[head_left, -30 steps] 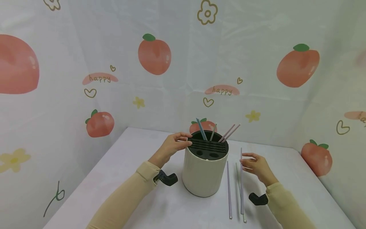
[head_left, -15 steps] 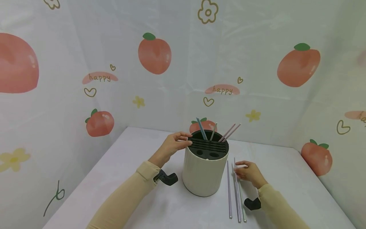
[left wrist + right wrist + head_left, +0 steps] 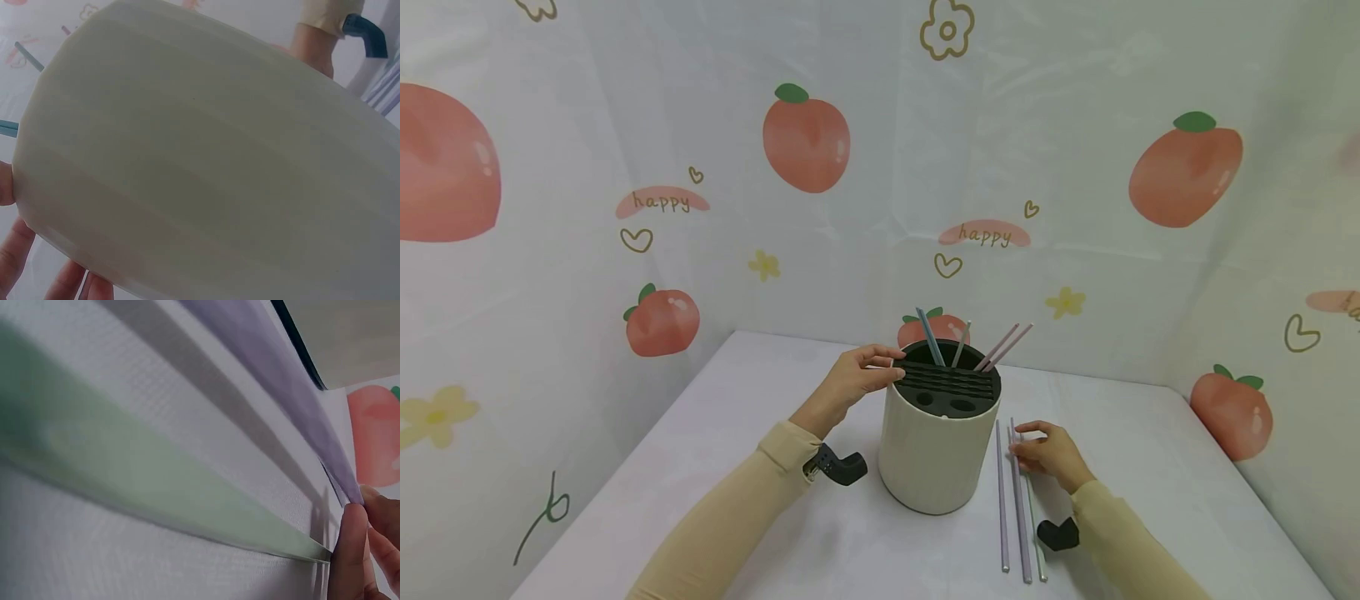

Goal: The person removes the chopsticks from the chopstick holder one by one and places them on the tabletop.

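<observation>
My left hand [image 3: 852,382] holds the cream utensil holder [image 3: 934,467] at its upper left rim, thumb and fingers touching the edge. In the left wrist view, my fingertips rest along the edge of the holder's wall [image 3: 200,150], which fills most of the picture. My right hand [image 3: 1054,454] pinches a purple chopstick [image 3: 1019,521] near its far end. A second purple chopstick [image 3: 1002,508] lies to its left, beside the holder. To its right is a green chopstick [image 3: 1035,525], partly behind my fingers. The right wrist view shows the pinched chopstick [image 3: 281,387] above its shadow.
The holder's black insert [image 3: 943,392] has slots and round holes. Blue chopsticks [image 3: 929,337], a pale green one [image 3: 961,346] and pink ones [image 3: 1000,348] lean in its rear opening. A printed white cloth [image 3: 880,167] hangs behind the white table [image 3: 700,467].
My right hand has moved left and a little lower with the purple chopstick, which now lies between the other purple one and the green one. My left hand stays on the holder.
</observation>
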Tool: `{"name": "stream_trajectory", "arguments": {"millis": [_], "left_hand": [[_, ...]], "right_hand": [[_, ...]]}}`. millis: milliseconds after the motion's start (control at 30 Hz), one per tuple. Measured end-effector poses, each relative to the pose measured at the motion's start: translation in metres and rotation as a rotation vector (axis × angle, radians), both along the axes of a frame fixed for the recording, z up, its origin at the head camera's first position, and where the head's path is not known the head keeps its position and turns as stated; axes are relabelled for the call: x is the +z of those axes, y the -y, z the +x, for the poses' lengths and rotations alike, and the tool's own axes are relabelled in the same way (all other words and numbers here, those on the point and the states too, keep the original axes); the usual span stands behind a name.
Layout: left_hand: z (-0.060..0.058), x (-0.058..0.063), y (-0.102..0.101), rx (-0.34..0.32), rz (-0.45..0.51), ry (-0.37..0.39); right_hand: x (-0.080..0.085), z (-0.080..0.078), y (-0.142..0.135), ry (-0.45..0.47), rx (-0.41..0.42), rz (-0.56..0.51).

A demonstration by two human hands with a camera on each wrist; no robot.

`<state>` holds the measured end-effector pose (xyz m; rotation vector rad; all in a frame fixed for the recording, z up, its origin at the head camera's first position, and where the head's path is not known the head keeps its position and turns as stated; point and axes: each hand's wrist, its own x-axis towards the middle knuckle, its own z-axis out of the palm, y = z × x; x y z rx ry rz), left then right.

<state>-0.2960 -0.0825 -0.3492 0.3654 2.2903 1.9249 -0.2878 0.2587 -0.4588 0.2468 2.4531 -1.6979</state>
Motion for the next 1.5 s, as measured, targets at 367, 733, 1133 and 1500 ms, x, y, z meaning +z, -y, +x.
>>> {"name": "stream_trajectory", "arguments": {"millis": [367, 733, 1133, 1500], "left_hand": [[0.001, 0.0016, -0.0002, 0.003, -0.003, 0.004], [0.0017, 0.0017, -0.0001, 0.008, -0.002, -0.002], [0.0026, 0.0024, -0.0003, 0.008, 0.0, 0.007], [0.0022, 0.0021, -0.0005, 0.009, 0.002, 0.007]], "right_hand": [[0.0004, -0.0011, 0.0041, 0.002, -0.028, 0.073], [-0.0027, -0.0045, 0.0082, 0.006, -0.043, 0.115], [-0.0034, -0.005, 0.0088, 0.027, -0.032, 0.165], [-0.0025, -0.0056, 0.0092, 0.032, -0.037, 0.158]]}}
